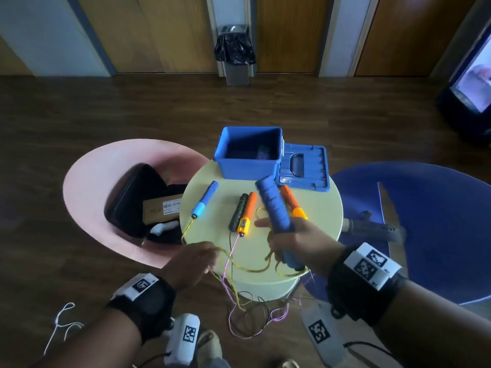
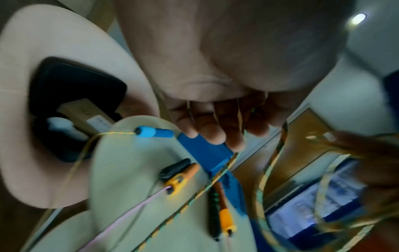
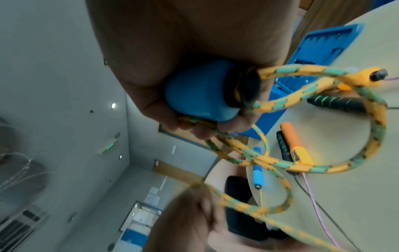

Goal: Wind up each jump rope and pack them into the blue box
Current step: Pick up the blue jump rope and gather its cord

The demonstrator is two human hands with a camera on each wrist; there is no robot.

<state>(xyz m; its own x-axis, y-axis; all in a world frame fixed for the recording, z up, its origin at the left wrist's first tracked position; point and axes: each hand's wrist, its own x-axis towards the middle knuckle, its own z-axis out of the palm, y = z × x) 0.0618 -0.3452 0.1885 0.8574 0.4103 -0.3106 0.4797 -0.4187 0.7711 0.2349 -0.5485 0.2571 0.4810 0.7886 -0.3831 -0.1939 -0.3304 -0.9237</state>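
Gripped in the right hand (image 1: 295, 243), the blue handle (image 1: 273, 208) points away toward the blue box (image 1: 248, 152); left hand (image 1: 190, 261) pinches its braided rope (image 1: 255, 270).

Round table (image 1: 313, 205): blue box (image 1: 248, 166), lid (image 1: 303, 168), 5 rope handles.

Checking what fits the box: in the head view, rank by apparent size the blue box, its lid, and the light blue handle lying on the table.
1. blue box
2. lid, somewhat smaller
3. light blue handle, far smallest
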